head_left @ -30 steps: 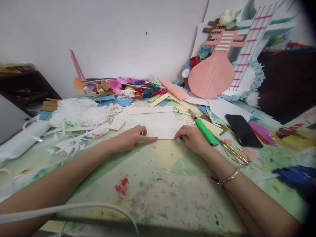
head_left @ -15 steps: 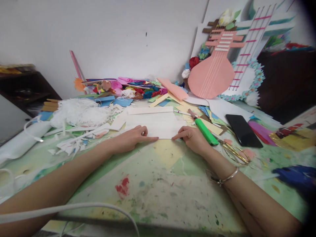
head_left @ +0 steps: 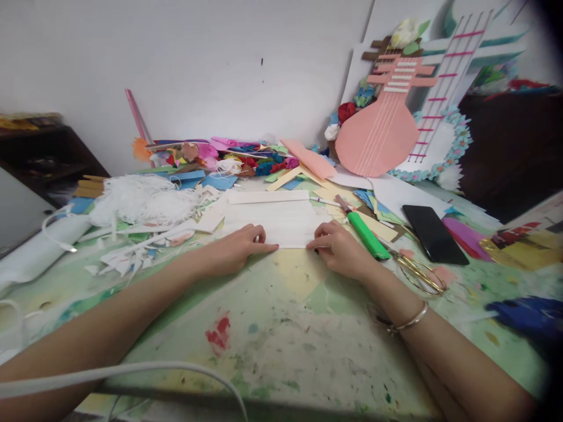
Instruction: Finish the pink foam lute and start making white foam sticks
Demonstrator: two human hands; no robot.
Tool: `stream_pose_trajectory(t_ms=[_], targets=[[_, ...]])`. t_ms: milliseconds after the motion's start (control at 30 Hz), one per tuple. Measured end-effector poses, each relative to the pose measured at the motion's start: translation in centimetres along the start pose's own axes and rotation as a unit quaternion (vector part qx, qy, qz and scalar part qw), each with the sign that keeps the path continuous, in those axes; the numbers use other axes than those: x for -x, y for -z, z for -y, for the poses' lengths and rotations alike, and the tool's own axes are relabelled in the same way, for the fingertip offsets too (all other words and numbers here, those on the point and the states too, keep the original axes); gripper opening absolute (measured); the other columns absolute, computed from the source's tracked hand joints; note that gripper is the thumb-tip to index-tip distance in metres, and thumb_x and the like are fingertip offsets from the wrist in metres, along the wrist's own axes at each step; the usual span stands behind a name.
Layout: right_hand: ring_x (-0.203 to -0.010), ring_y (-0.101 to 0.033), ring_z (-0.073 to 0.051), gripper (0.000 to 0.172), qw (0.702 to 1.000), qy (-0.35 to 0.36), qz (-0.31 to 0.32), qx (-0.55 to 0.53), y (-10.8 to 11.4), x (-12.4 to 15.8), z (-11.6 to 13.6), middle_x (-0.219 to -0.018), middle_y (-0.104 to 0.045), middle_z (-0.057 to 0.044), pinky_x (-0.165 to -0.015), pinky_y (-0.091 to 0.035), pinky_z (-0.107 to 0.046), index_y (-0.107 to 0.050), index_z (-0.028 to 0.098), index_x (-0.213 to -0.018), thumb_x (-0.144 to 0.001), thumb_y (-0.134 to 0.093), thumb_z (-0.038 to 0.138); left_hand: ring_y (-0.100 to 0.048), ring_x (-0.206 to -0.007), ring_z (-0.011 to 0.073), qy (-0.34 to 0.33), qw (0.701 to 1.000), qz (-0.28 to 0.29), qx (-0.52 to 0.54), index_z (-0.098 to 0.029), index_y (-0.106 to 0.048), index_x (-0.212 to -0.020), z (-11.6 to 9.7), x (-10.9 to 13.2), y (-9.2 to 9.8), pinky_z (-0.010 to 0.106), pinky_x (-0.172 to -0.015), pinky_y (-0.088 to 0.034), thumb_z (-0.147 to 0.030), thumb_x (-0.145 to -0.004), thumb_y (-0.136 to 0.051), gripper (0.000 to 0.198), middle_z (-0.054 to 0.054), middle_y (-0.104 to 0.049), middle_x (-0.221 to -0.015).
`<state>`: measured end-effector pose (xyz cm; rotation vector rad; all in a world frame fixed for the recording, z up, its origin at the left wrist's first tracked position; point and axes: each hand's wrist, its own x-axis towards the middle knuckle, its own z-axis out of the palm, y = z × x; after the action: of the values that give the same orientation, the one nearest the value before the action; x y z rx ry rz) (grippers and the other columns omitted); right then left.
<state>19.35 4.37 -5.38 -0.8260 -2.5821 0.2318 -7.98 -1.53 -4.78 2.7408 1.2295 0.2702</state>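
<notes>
A sheet of white paper (head_left: 270, 225) lies on the table in front of me, with a folded strip (head_left: 269, 197) along its far side. At its near edge, my left hand (head_left: 240, 249) has one digit stretched along the fold and the other fingers curled. My right hand (head_left: 341, 249) is closed at the near right corner, its fingertips bent together on the edge. The undersides of both hands are hidden. Just beyond the right hand lie a green-handled cutter (head_left: 367, 234) and gold-handled scissors (head_left: 420, 272).
A black phone (head_left: 435, 234) and a blue tool (head_left: 530, 319) lie to the right. White stringy shreds (head_left: 141, 199) are heaped at left. A pink paper lute (head_left: 378, 138) leans at the back. A white cable (head_left: 132, 368) crosses the near left.
My left hand's stretched digit has slid slightly left along the paper's near edge. The right fingers have curled in a little more at the corner. The paper stays in place.
</notes>
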Motion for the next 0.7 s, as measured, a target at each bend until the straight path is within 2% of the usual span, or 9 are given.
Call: stream_pose_trajectory(t_ms=[100, 233, 500, 700], targets=[[-0.086, -0.051, -0.022, 0.029, 1.000, -0.002, 0.000, -0.009, -0.1, -0.2, 0.3, -0.085, -0.063, -0.009, -0.077, -0.042, -0.033, -0.073, 0.017, -0.080, -0.075, -0.051, -0.001, -0.049, -0.091, 0.0190, -0.011, 0.999, -0.038, -0.026, -0.025, -0.059, -0.118, -0.8, -0.4, -0.5, 0.031, -0.081, -0.041, -0.015, -0.091, -0.036, 0.037, 0.009, -0.055, -0.102], [-0.084, -0.055, -0.020, 0.023, 0.999, -0.045, 0.004, -0.029, -0.6, -0.5, 0.2, -0.082, -0.064, -0.008, -0.078, -0.043, -0.031, -0.069, 0.016, -0.076, -0.079, -0.052, 0.001, -0.051, -0.086, 0.0188, -0.013, 0.995, -0.078, -0.067, -0.017, -0.065, -0.103, -1.3, -1.0, -1.2, 0.031, -0.077, -0.042, -0.020, -0.095, -0.033, 0.032, 0.010, -0.058, -0.092], [-0.092, -0.050, -0.022, 0.023, 0.998, -0.037, 0.022, 0.052, -1.9, -0.5, -0.4, -0.090, -0.059, -0.011, -0.079, -0.039, -0.031, -0.062, 0.014, -0.084, -0.083, -0.042, 0.002, -0.053, -0.084, 0.0189, -0.008, 0.984, -0.079, -0.159, -0.015, -0.064, -0.089, -1.5, -1.4, -1.4, 0.031, -0.073, -0.043, -0.019, -0.095, -0.035, 0.030, 0.009, -0.061, -0.086], [-0.089, -0.045, -0.024, 0.025, 0.990, -0.090, 0.058, 0.094, -2.1, -0.7, 0.2, -0.094, -0.057, -0.012, -0.077, -0.035, -0.033, -0.057, 0.015, -0.087, -0.077, -0.041, -0.002, -0.050, -0.086, 0.0201, -0.023, 0.979, -0.088, -0.184, -0.015, -0.064, -0.092, -1.3, -1.3, -1.4, 0.032, -0.075, -0.043, -0.017, -0.093, -0.038, 0.027, 0.010, -0.059, -0.090]])
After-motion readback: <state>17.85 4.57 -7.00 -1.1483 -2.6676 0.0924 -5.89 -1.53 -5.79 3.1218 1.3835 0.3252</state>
